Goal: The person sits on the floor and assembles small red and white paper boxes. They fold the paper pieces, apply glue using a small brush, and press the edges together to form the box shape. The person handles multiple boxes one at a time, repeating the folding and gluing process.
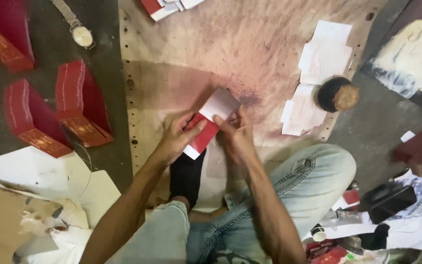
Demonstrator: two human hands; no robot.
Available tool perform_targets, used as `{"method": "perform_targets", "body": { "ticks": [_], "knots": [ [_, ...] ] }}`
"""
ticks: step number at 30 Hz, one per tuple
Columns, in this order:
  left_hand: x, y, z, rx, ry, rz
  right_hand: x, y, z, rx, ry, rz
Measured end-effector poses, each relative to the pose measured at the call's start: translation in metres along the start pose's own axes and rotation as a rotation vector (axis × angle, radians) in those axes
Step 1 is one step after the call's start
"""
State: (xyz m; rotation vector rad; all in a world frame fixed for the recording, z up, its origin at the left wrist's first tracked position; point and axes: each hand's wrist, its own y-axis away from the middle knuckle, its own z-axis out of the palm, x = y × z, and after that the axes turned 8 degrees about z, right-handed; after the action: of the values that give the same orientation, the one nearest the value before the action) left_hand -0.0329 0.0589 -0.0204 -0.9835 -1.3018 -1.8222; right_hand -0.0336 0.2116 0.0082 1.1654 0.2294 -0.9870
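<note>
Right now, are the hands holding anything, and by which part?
Yes: both hold a red and white card piece. The left hand pinches its lower left edge; the right hand grips its right side.

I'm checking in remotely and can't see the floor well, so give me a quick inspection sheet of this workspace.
Surface: stained board on dark floor.
Job's things: red and white card piece held over the board.
Clutter: three red boxes, wristwatch, white paper stacks, round brown lump, cardboard scraps.
Grippers: left hand and right hand both grip the card piece.
Cables: thin wire by the boxes.
Surroundings: person's jeans, black object.
</note>
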Motion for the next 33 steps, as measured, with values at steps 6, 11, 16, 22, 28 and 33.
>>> {"method": "perform_targets", "body": {
  "ticks": [6,11,16,22,28,33],
  "knots": [
    [0.008,-0.008,-0.005,0.039,0.071,0.064,-0.010,-0.009,0.004,0.068,0.436,-0.201],
    [0.015,-0.017,-0.011,0.122,-0.767,0.593,-0.023,-0.021,0.019,0.088,0.362,-0.479],
    [0.016,-0.027,-0.018,0.118,-1.074,0.781,-0.039,-0.044,0.026,0.172,1.641,-0.819],
    [0.019,-0.036,-0.019,0.115,-1.086,0.719,-0.079,-0.079,0.002,-0.025,0.703,-0.461],
    [0.022,-0.049,-0.014,0.109,-1.089,0.708,-0.094,-0.091,-0.018,-0.095,0.684,-0.404],
    [0.039,-0.068,0.000,0.096,-0.884,0.589,-0.076,-0.065,-0.026,0.191,0.652,-0.562]
  ]
}}
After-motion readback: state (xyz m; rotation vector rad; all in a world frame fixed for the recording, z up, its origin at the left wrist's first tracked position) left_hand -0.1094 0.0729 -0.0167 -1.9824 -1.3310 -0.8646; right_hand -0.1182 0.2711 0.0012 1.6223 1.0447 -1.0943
